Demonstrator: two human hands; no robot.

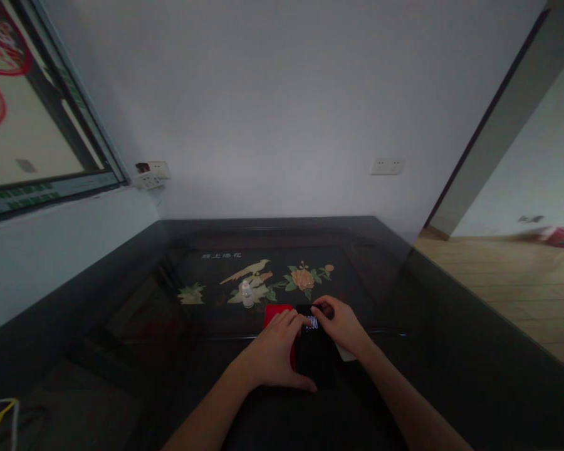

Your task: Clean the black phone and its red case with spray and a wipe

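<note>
A black phone lies on the dark table, with white lit marks showing near its top end. My left hand spans its left side, thumb near the bottom end and fingertips by the lit part. At the top right corner, the thumb and bent fingers of my right hand close on the phone's edge. Beneath my left hand a flat red thing sticks out. Part of a flat white thing shows under my right hand; the rest of it is hidden.
A small clear bottle with a white cap stands beyond my left hand. The glossy black table bears a bird-and-flower picture and meets the wall at the back. A yellow and white cable lies at lower left.
</note>
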